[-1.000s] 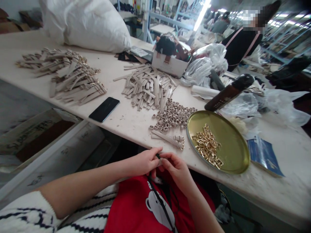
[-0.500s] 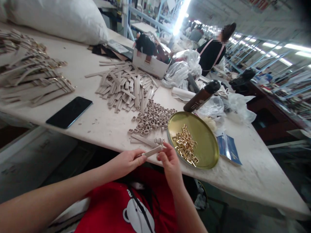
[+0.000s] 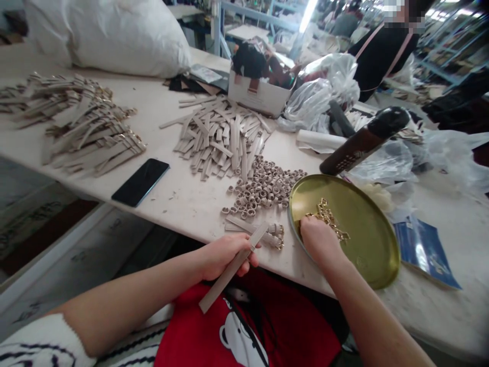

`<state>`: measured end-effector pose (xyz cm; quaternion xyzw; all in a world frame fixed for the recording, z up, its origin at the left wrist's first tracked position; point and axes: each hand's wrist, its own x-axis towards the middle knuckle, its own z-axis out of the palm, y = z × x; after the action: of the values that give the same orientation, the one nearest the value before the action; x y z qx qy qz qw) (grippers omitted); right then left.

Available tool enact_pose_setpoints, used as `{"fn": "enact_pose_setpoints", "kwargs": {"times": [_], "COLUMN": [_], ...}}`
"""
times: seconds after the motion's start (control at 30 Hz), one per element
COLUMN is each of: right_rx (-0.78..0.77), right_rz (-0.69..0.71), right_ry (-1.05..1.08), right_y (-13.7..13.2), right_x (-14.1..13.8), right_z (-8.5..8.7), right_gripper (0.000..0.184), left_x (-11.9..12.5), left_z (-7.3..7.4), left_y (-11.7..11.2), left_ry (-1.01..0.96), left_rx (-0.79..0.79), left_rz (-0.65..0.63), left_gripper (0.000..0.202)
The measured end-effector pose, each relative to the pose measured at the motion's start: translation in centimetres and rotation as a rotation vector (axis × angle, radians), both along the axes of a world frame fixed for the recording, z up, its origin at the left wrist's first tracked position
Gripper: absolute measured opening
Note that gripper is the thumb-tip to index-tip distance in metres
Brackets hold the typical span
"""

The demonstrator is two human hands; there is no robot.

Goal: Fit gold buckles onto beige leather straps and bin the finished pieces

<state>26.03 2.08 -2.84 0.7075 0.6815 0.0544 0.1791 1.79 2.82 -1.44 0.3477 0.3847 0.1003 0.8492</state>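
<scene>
My left hand (image 3: 228, 255) is closed around a flat beige strap (image 3: 224, 281), which slants from the table edge down over my lap. My right hand (image 3: 319, 235) reaches into the round gold-coloured tray (image 3: 374, 224), on the pile of small gold buckles (image 3: 327, 216). Its fingers are bent down and mostly hidden behind the hand. Close to my left hand, beige straps with gold buckles (image 3: 278, 239) lie at the table edge. Just beyond them is a heap of small beige strap loops (image 3: 263, 188).
Loose straps (image 3: 225, 135) are heaped farther back, and buckled straps (image 3: 95, 127) at left. A phone (image 3: 140, 182) lies between them and the edge. A dark bottle (image 3: 362, 142), plastic bags (image 3: 313, 102), a box (image 3: 260, 94) and a blue packet (image 3: 426, 250) surround the tray. A person (image 3: 385, 53) stands beyond.
My right hand has left the strap and moved right into the tray of buckles. Another buckled strap now lies at the table edge. My left hand now holds a strap angled toward my lap.
</scene>
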Motion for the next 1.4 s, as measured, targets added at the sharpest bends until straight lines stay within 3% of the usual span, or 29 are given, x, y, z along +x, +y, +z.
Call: {"fn": "enact_pose_setpoints", "kwargs": {"times": [0.13, 0.23, 0.3, 0.37, 0.47, 0.57, 0.67, 0.73, 0.83, 1.0, 1.13, 1.2, 1.4], "right_rx": [0.036, 0.151, 0.253, 0.266, 0.068, -0.080, -0.151, -0.216, -0.235, -0.012, 0.069, 0.046, -0.101], "right_rz": [0.003, -0.058, -0.150, -0.287, -0.478, -0.628, -0.745, -0.750, -0.665, -0.530, -0.569, -0.624, -0.648], "right_ry": [-0.041, 0.105, 0.450, 0.968, 1.618, 1.920, 2.116, 2.193, 2.154, 2.028, 2.078, 2.115, 2.219], "right_y": [0.1, -0.4, -1.2, -2.5, -4.8, -6.7, -8.1, -8.7, -9.4, -9.9, -10.2, -10.5, -11.0], "right_x": [-0.3, 0.0, -0.9, -2.9, -7.5, -11.3, -12.8, -12.8, -12.7, -12.9, -13.3, -13.5, -13.8], "right_z": [0.3, 0.9, 1.4, 1.8, 2.2, 2.2, 2.2, 2.3, 1.9, 0.7, 0.2, 0.0, 0.0], "right_gripper": [0.020, 0.019, 0.016, 0.014, 0.016, 0.022, 0.025, 0.028, 0.036, 0.038, 0.032, 0.030, 0.038], "left_x": [-0.3, -0.9, -1.4, -1.7, -1.9, -2.2, -2.6, -3.0, -3.2, -3.4, -3.5, -3.5, -3.5], "left_z": [0.5, 0.9, 0.8, 0.5, 0.0, 0.1, 0.3, 0.4, 0.2, 0.1, 0.1, 0.2, 0.6], "left_y": [-0.3, -0.8, -1.2, -1.6, -2.1, -2.3, -2.6, -2.8, -3.2, -3.8, -4.0, -4.0, -3.5], "left_ry": [0.000, 0.000, 0.001, 0.010, 0.044, 0.102, 0.176, 0.218, 0.229, 0.157, 0.054, 0.086, 0.341], "left_rx": [0.001, 0.003, 0.059, 0.215, 0.505, 0.708, 0.850, 0.863, 0.739, 0.520, 0.466, 0.522, 0.980], "left_rz": [-0.019, -0.024, -0.025, -0.024, -0.033, -0.041, -0.062, -0.081, -0.135, -0.196, -0.208, -0.221, -0.220], "left_gripper": [0.023, 0.023, 0.020, 0.021, 0.028, 0.025, 0.016, 0.013, 0.012, 0.016, 0.021, 0.021, 0.016]}}
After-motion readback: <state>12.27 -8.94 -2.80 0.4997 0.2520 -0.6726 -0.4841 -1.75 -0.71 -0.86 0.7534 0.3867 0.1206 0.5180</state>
